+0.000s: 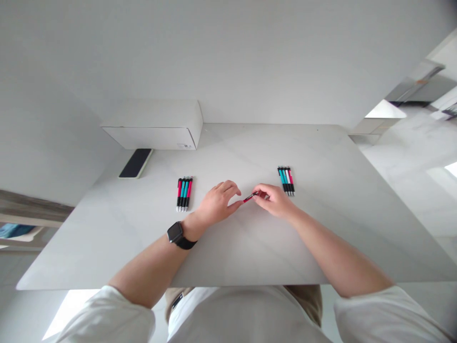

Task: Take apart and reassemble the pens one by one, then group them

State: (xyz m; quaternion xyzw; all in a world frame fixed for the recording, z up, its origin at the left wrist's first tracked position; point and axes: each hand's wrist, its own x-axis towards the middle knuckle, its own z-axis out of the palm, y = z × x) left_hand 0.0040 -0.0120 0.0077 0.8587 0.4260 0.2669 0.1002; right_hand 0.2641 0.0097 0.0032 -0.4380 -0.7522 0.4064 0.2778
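Pinched in the fingers of my right hand is a pen with red and black parts, tilted over the middle of the table. My left hand is beside it with thumb and fingers apart; its thumb tip comes close to the pen's red end, and I cannot tell whether they touch. To the left of my left hand lies a row of several pens, red and teal with black parts and silver tips. Another row of several pens, teal, white and red, lies just beyond my right hand.
A white box stands against the wall at the back left of the pale marbled table. In front of the box lies a phone with a dark screen and light case. A black watch is on my left wrist.
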